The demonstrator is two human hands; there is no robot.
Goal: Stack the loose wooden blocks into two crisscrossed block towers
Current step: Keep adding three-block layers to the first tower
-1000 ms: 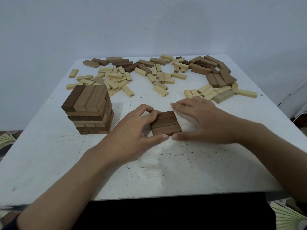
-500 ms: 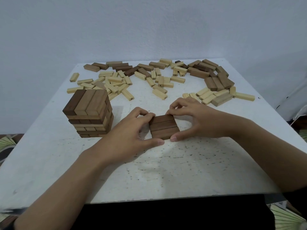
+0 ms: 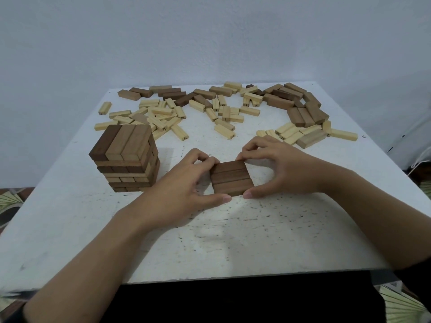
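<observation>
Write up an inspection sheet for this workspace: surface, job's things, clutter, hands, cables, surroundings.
Surface: white table, dark-speckled.
Job's things: crisscrossed block tower at left; three dark blocks lying side by side at centre; loose blocks scattered across the far half.
Clutter: nothing seen.
Hands: left hand and right hand pinch the three dark blocks from either side.
Cables: thin white cord at the right edge, off the table.
Surroundings: pale wall behind; patterned floor below.

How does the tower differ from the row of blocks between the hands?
The tower stands several layers tall; the row is one flat layer. The tower mixes dark and lighter wood; the row is all dark. Nothing touches the tower; the left hand and right hand pinch the row. Both are three blocks wide.
</observation>
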